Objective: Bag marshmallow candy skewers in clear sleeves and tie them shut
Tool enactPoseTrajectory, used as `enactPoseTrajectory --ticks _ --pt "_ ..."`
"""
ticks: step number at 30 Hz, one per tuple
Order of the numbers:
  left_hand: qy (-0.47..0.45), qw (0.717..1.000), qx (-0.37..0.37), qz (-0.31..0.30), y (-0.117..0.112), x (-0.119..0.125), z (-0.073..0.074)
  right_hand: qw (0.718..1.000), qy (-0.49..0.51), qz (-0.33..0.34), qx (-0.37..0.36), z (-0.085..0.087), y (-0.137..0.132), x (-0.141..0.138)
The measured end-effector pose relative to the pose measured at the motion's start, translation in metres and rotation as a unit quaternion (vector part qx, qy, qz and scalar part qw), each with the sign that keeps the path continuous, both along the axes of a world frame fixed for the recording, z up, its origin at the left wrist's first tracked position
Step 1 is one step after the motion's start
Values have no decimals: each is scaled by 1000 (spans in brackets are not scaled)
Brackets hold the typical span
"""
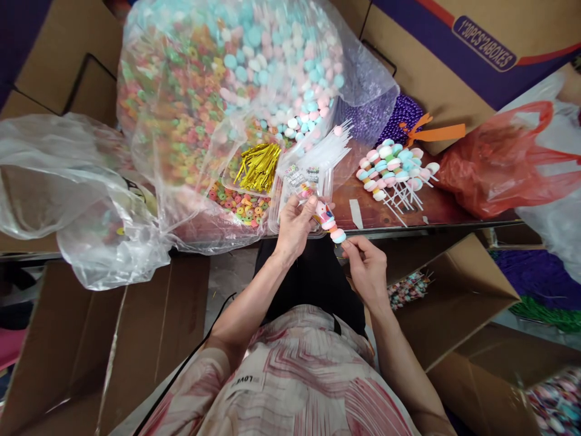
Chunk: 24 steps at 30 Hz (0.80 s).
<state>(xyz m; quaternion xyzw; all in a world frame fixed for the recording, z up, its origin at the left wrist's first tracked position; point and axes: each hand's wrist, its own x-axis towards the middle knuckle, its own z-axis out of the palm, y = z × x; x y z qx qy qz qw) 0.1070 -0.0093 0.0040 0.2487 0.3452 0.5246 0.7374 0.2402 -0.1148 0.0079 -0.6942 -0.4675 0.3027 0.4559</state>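
cardboard box (454, 48), "30pcs 24boxes"

The left hand (295, 227) and right hand (367, 266) are holding a candy skewer (329, 223) between them at the counter (436, 209) edge, the right pinching its stick end. Behind it, gold twist ties (258, 165) and white sticks (324, 148) are lying beside a big clear bag of candies (236, 79), and finished skewers (394, 169) are piling up to the right, near a red plastic bag (503, 160).
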Motion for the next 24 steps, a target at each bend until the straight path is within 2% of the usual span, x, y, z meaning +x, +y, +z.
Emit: enactPoseTrajectory --ticks 2,6,8,10,14,19,22,24 --pt "-6 1000 0 -4 -2 2 -1 992 116 6 -52 1 2 -1" --pt "-31 999 15 -20 -5 6 -2 932 341 18 -122 4 7 -2" --pt "-35 999 17 -19 -5 6 -2 910 391 22 -134 4 9 -1" --pt "-30 999 8 -10 -5 5 -1 903 406 20 -139 4 9 -1" --pt "-26 1000 -5 -11 -4 4 -3 919 373 0 -127 -2 6 -2" --pt "11 998 -7 -62 -5 5 -3 985 164 -23 -53 -2 7 -4" --pt "23 996 -16 -85 -4 5 -1 999 52 -6 -5 5 11 -3" --pt "11 996 -29 -78 -2 4 -1 1000 7 5 12 8 11 -2"
